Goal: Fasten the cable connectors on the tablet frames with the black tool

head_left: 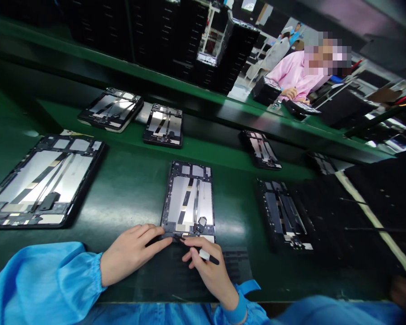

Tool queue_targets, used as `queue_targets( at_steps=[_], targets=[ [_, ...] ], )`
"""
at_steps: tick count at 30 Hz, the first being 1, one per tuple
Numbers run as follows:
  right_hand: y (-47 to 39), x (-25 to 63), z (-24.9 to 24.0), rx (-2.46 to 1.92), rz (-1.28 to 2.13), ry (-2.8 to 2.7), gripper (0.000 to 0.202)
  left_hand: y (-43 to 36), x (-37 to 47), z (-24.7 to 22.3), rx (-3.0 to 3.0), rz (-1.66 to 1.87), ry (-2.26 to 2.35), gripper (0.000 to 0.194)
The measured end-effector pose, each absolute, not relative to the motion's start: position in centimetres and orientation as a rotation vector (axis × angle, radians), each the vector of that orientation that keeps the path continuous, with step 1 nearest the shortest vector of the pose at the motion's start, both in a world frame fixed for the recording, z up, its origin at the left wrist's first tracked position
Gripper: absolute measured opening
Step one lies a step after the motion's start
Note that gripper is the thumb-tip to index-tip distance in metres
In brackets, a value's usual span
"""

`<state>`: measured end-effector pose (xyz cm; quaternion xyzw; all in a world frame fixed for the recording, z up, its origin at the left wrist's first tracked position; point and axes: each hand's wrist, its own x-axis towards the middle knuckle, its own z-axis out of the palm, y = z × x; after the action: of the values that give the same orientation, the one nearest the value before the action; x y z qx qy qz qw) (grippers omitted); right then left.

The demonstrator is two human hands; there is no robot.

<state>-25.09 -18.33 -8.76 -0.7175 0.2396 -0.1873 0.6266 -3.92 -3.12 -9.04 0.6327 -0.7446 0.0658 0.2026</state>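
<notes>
An opened tablet housing [206, 198] with a silver plate, dark strips and a small black part [201, 224] lies on the green bench in front of me. My left hand [131, 250] rests at its lower left corner, index finger and thumb touching the edge, fingers apart. In my right hand [208, 266] is a slim tool [205, 255] with a white and black handle, held like a pen. Its dark tip meets the lower edge of the housing, close to my left fingertips. What the tip touches is too small to make out.
More opened tablets lie on the bench: a large one [47, 176] at left, two [164, 125] behind, one [261, 149] back right, one [284, 214] at right beside black trays [331, 212]. A green shelf rail [189, 83] crosses behind; beyond it sits a person in pink.
</notes>
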Motion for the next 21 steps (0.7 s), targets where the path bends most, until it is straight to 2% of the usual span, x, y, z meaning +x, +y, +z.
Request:
queue_targets(
  at_steps=[9, 16, 21],
  targets=[
    [-19.1, -26.3, -9.4, -1.58, -0.5, 0.658, 0.037, -2.9, -3.5, -9.5, 1.74, 0.185, -2.091, 0.04],
    [-18.2, -25.2, -8.6, -1.676, -0.474, 0.49, 0.021, -2.2, -2.7, -10.2, 1.652, 0.181, -2.052, 0.039],
    [-18.2, -24.4, -7.7, -1.768, -0.463, 0.386, 0.017, -2.2, -2.7, -10.4, 1.644, 0.162, -2.049, 0.036]
  ],
)
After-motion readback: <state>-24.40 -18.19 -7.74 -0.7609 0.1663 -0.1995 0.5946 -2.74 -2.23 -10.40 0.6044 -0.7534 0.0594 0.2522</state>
